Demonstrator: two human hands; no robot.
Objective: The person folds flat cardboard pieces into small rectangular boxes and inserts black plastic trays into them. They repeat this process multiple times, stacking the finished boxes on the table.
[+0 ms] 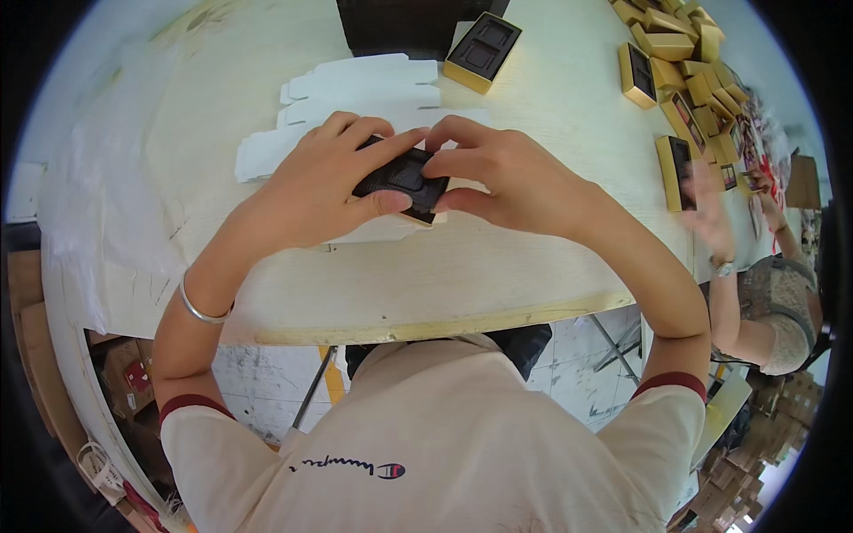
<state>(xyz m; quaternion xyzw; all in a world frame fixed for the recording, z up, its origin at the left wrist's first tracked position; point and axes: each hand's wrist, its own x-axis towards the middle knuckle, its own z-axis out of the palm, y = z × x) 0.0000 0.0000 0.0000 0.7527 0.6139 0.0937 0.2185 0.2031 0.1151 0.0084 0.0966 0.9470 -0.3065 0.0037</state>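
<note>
Between my two hands is a black molded insert tray [404,180], with a thin gold edge below it that looks like the rim of a small box, mostly hidden. My left hand [324,182] grips the tray's left side, thumb along its near edge and fingers over the far edge. My right hand [511,173] pinches its right side, with thumb and fingertips at the tray's edge. Under and beyond my hands lie flat white die-cut cartons [355,84]. A gold box with a black insert [484,55] lies farther off, to the right of them.
A large dark container [395,27] stands at the far edge. Many gold boxes [666,44] are heaped at the far right, some with black inserts. A co-worker's hand [708,213] is beside one gold box [673,173]. Clear plastic sheeting [98,204] covers the table's left side.
</note>
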